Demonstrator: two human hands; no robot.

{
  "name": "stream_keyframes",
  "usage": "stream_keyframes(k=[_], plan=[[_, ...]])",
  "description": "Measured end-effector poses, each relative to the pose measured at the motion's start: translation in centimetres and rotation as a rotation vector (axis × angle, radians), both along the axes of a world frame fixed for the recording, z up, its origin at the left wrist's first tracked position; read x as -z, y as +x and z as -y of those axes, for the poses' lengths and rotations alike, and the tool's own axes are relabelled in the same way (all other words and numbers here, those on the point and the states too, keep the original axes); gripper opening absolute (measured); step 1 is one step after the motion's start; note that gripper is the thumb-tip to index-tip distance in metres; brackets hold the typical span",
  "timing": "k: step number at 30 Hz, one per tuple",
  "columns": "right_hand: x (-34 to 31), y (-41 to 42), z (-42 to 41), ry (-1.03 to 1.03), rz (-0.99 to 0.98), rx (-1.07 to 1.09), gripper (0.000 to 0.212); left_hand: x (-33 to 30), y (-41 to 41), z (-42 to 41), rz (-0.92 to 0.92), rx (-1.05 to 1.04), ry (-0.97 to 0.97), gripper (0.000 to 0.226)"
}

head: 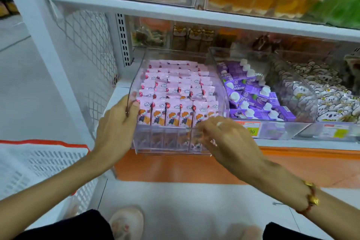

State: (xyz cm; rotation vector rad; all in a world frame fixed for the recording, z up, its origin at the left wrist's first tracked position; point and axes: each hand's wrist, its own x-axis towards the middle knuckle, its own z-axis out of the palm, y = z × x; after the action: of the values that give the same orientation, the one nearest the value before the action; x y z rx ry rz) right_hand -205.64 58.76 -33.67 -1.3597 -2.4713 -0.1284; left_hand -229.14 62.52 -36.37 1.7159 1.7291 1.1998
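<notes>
- Standing left of and lower than the white shelf (302, 144), a white perforated basket (39, 161) with a red-orange rim is apart from both hands.
- At the shelf's left end, the left hand (116, 117) is clamped on the left wall of the clear bin (155, 140), with the thumb inside and the fingers outside.
- The clear bin sits at the shelf's left end, and its front appears to jut past the shelf's front edge.
- It looks like rigid, smooth plastic, so it is probably slippery, and packed full it is likely fairly heavy.
- It could crack if dropped, so it is best gripped on two opposite walls or supported underneath, and kept level.
- Pink packets (171, 103) fill the bin in tight upright rows and are probably light and soft singly. Each shows a cartoon figure with orange hair, but no writing on them is legible.
- The right hand (228, 138) curls its fingers over the bin's front rim near the right corner and grips it. A red-beaded bracelet (311, 198) with gold charms circles that wrist.
- Mid-shelf, purple cartons (253, 95) lie in a neighbouring bin, and one reads "NFC+".
- At the shelf's front edge below the cartons, a price label (251, 129) shows figures ending in "00".
- Toward the shelf's right end lie koala-print packets (321, 91), whose text is unreadable.
</notes>
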Motion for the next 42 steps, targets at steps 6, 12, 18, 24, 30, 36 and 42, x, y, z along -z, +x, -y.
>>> stream_keyframes(k=[6, 12, 18, 24, 30, 36, 42], plan=[[-1.5, 1.8, -0.2, 0.198, -0.222, 0.113, 0.033, 1.1, 0.9, 0.1, -0.07, -0.002, 0.075, 0.047], [0.3, 3.5, -3.9, -0.089, -0.168, 0.394, 0.045, 2.6, 1.6, 0.3, -0.084, -0.051, 0.064, 0.046], [1.0, 4.2, -3.3, -0.045, -0.226, 0.314, 0.044, 2.2, 1.7, 0.2, -0.128, -0.017, -0.005, 0.03], [1.1, 3.9, -3.4, -0.043, -0.304, 0.284, 0.038, 1.3, 0.3, -1.0, -0.123, 0.083, -0.122, 0.016], [-1.1, 3.3, -3.7, 0.021, -0.156, 0.39, 0.041, -1.9, -1.1, -3.2, 0.037, 0.086, -0.107, 0.047], [-4.4, -2.1, -8.7, 0.214, -0.124, 0.104, 0.033, -1.3, 0.3, -5.8, 0.333, 0.092, -0.063, 0.035], [-3.0, -9.4, -21.7, -0.208, 0.049, 0.109, 0.028, -0.3, 0.3, -6.5, 0.497, 0.051, -0.027, 0.016]])
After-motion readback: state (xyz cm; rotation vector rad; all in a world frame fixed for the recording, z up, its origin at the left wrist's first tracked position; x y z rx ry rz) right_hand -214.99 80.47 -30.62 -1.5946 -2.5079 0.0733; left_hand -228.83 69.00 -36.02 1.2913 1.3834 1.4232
